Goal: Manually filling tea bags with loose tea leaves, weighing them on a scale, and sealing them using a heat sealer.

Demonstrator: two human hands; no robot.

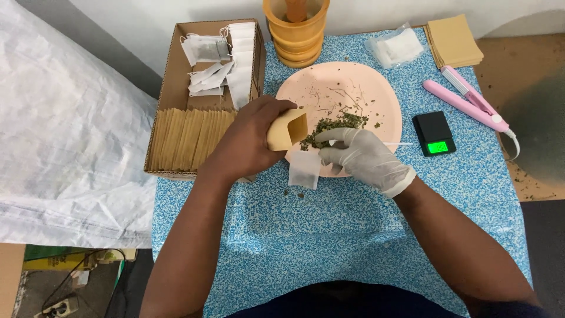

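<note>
My left hand (250, 138) holds a small tan paper envelope (288, 128) with its mouth open toward the plate. My right hand (362, 156), in a white glove, pinches a small white filter bag (305, 169) that hangs below the fingers at the near rim of a pale pink plate (376, 88). A heap of dried green herb (335, 125) lies on the plate just beyond both hands, with loose stalks scattered further back. A thin white stick (400, 143) pokes out to the right of the gloved fingers. A few herb crumbs lie on the blue speckled table cover (318, 235) under the bag.
A cardboard box (170, 76) at left holds a row of tan envelopes and several white filter bags with strings. Behind the plate stands a wooden mortar (296, 32). To the right are a black pocket scale (434, 133), a pink heat sealer (468, 103), tan envelopes (454, 40) and a clear packet of white bags (395, 46).
</note>
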